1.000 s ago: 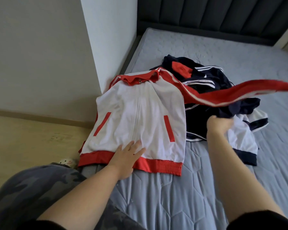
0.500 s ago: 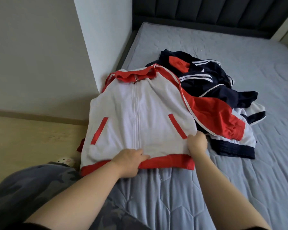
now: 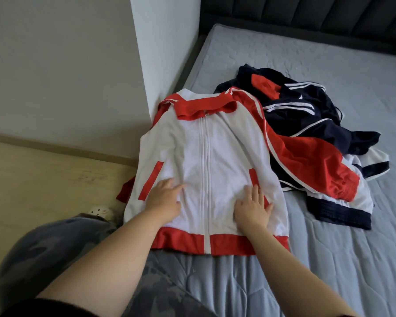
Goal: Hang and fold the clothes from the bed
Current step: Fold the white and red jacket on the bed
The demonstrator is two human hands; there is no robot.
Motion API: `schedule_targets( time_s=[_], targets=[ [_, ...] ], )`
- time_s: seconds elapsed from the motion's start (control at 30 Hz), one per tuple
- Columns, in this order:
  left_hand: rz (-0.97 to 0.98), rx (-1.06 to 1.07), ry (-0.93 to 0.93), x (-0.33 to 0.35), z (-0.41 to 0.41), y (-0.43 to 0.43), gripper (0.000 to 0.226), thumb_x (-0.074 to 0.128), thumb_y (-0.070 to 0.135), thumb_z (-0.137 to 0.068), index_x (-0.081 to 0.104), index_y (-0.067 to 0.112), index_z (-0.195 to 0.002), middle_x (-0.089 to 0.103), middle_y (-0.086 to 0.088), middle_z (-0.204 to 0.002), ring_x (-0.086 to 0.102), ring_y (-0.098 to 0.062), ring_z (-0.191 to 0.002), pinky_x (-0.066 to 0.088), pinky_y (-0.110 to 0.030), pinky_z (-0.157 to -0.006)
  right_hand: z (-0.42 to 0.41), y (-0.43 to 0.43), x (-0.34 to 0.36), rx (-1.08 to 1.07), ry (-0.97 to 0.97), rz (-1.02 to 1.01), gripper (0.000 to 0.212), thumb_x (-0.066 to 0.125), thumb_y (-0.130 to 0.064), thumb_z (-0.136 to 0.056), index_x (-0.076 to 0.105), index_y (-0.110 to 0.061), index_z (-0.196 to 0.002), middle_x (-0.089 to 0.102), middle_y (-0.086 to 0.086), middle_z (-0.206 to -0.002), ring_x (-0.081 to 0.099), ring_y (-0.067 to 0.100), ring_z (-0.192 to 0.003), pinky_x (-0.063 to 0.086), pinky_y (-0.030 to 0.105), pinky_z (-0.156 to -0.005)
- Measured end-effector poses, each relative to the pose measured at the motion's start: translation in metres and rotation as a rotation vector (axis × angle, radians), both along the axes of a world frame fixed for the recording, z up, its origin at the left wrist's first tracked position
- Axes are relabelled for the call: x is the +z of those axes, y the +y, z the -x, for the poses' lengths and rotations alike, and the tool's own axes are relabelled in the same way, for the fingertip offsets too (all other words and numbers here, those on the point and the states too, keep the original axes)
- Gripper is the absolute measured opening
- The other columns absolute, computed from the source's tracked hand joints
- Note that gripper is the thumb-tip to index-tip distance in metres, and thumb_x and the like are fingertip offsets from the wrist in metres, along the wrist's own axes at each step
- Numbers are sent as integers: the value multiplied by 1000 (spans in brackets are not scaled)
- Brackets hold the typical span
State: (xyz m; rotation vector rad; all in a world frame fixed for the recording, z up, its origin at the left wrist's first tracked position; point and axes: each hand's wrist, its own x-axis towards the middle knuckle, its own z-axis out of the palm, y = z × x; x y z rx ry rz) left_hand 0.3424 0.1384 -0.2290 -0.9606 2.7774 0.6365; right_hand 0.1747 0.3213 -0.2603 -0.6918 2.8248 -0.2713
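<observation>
A grey quilted bed (image 3: 329, 259) filled the right half of the view, its dark padded headboard (image 3: 306, 17) cut off by the top edge. A white wall corner (image 3: 165, 53) stood against the bed's left edge, with pale wooden floor (image 3: 44, 179) beyond it.

A white zip jacket (image 3: 215, 156) lay face up along the bed's left edge, spread flat with the zip done up. Its long axis ran from the near edge toward the headboard: red collar pointing at the headboard, red hem band pointing at the person. Its left side hung slightly over the bed's left edge. One red sleeve (image 3: 306, 165) with white stripes trailed off to the right, draped across a heap of navy clothes (image 3: 306, 120) nearer the middle of the bed. The other sleeve was mostly hidden under the body; only a red scrap showed past the left edge.

The heap was crumpled, so the number of garments in it was unclear.

A knee in camouflage trousers (image 3: 55, 259) was blurred at the lower left.

The left grip (image 3: 164, 197), a bare hand, rested palm down on the jacket beside its left red pocket strip, fingers straight, holding nothing. The right grip (image 3: 253, 208) lay flat likewise, fingers spread, covering the lower end of the right pocket strip.

A small pale object (image 3: 100, 211) on the floor was hard to make out.
</observation>
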Motion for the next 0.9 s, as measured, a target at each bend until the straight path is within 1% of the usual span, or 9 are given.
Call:
schedule_targets(
  time_s=[0.1, 0.2, 0.27, 0.37, 0.53, 0.67, 0.73, 0.83, 0.9],
  targets=[
    [-9, 117, -193, -10, -7, -13, 66, 38, 40, -98, 2, 32, -152, -14, 0, -160, -12, -21, -146, 3, -48, -117, -8, -20, 3, -200, -47, 96, 60, 28, -24, -94, 11, -14, -151, 3, 8, -160, -3, 23, -147, -3, 55, -116],
    [-70, 238, -217, -15, -11, -19, 64, 30, 47, -99, -10, 39, -149, -23, 3, -157, -17, -24, -145, 5, -55, -116, -18, -44, 5, -34, 24, 224, 59, 25, -23, -97, 6, -13, -152, -3, 8, -160, -9, 22, -147, -11, 47, -115],
    [-154, 285, -216, -18, -13, -25, 62, 25, 49, -100, -14, 42, -147, -25, 4, -157, -17, -25, -145, 8, -58, -114, -25, -56, 1, 111, 17, 187, 58, 21, -29, -98, 5, -17, -153, -6, 5, -161, -12, 20, -147, -14, 43, -114],
    [-285, 488, -126, -20, -13, -37, 61, 22, 49, -100, -8, 35, -151, -10, -3, -160, -1, -29, -147, 14, -52, -116, -25, -61, -11, 142, -19, 28, 59, 14, -34, -97, 1, -22, -153, -9, 3, -160, -14, 19, -146, -11, 49, -115],
    [-374, 875, 87, -17, -13, -66, 59, 37, 41, -99, 29, 8, -146, 39, -20, -143, 38, -38, -130, 30, -39, -108, -22, -66, -23, 130, 36, -9, 62, 12, -37, -94, 1, -23, -153, -6, 3, -161, -11, 20, -147, -9, 51, -116],
    [-530, 1002, 189, -13, -19, -82, 41, 60, 24, -87, 58, 0, -121, 62, -19, -118, 59, -35, -105, 48, -34, -81, -25, -66, -28, 131, 75, -22, 63, 12, -37, -92, 1, -22, -153, -5, 4, -161, -10, 21, -147, -8, 51, -115],
    [-468, 1066, 213, -11, -24, -91, 26, 58, 12, -84, 65, 0, -106, 66, -18, -106, 61, -34, -89, 44, -31, -69, -25, -66, -29, 131, 83, -20, 63, 15, -37, -93, 1, -23, -153, -5, 4, -161, -10, 21, -147, -9, 51, -115],
    [-332, 1116, 257, -10, -32, -94, 13, 56, 8, -81, 61, 3, -92, 65, -17, -101, 58, -36, -84, 43, -33, -68, -25, -66, -29, 132, 91, -25, 63, 18, -36, -94, 1, -23, -153, -4, 4, -161, -9, 20, -147, -10, 50, -115],
    [-165, 977, 180, -12, -28, -89, 20, 58, 11, -80, 57, 9, -101, 60, -14, -110, 56, -33, -92, 46, -38, -74, -26, -66, -29, 140, 99, -20, 63, 19, -36, -94, 2, -23, -153, -4, 5, -161, -9, 20, -147, -10, 50, -115]
  ],
)
